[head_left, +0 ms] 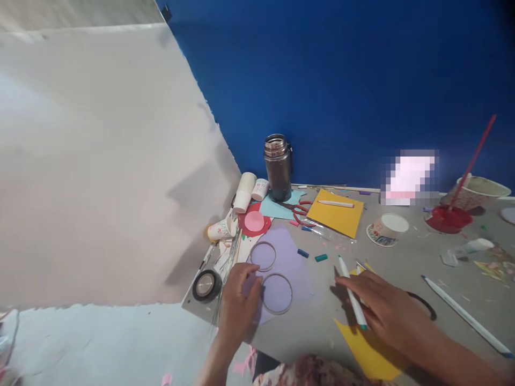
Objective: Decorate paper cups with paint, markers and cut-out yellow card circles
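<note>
currently, far left: round black lid with a metallic centre [206, 286], lying flat near the corner of the grey table [308, 332].
printed cup: white paper, pink-and-green marks [220, 230], on its side by the table edge.
left hand [239, 297]: thumb and index bent toward each other, tips at the facing rims of two rings; cannot tell whether either rim is pinched.
cup stack: plain white paper cups, nested [244, 193], lying aslant.
rings: thin grey-brown upper ring [276, 254] and thin grey-brown lower ring [292, 295], both flat on a pale purple paper sheet [300, 268], beside the left hand.
flask: dark metal, mouth uncovered [278, 174], upright near the blue wall [341, 80].
caps: small dark-blue cylinder [303, 253], small green cylinder [321, 258], just right of the purple sheet.
held marker: white barrel, green at both ends [354, 300], slanted across the fingers above the table.
right hand [384, 308]: closed around that marker, over a yellow paper piece [362, 348].
tub: short white paper, printed side [387, 230], beyond the right hand.
far right: loose white marker with blue ends [464, 313], on the table.
</note>
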Motion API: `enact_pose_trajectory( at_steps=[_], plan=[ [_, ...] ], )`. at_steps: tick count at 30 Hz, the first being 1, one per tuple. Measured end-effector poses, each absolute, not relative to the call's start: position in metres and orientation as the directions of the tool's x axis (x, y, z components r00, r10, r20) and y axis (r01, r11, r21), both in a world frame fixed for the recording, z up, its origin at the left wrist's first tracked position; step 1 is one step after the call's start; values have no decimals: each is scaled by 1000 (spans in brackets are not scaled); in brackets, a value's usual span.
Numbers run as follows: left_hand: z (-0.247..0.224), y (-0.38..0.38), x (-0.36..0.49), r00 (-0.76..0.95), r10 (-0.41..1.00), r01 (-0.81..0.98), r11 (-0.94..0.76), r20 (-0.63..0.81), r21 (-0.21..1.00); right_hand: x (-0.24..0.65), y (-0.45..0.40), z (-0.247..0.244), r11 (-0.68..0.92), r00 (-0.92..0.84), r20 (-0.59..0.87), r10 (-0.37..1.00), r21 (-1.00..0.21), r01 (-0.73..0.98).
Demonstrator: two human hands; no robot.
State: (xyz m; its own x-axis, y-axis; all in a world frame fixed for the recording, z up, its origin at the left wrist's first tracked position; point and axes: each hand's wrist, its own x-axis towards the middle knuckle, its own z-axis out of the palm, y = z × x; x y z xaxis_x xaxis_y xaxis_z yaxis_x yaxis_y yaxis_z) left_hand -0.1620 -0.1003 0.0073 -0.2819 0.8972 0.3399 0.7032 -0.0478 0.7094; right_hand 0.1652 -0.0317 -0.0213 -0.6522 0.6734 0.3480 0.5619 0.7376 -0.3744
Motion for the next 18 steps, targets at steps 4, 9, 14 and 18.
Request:
enact_pose_trajectory(
  at_steps=[4, 9, 14, 18],
  plan=[
    [8, -94, -156, -230, 896, 691, -124, 379, 712, 115, -25, -8, 797, -767, 223, 602, -212, 565],
    [6, -74, -158, -217, 907, 716, -104, 362, 690, 69, -11, 8, 799, -820, -5, 573, -217, 560],
    [28, -18, -190, -302, 878, 857, 78, 372, 510, 80, -10, 2, 791, -833, -22, 552, -301, 532],
    [41, 33, -203, -337, 897, 907, 228, 286, 353, 86, -15, -8, 792, -832, 37, 554, -331, 513]
  ],
)
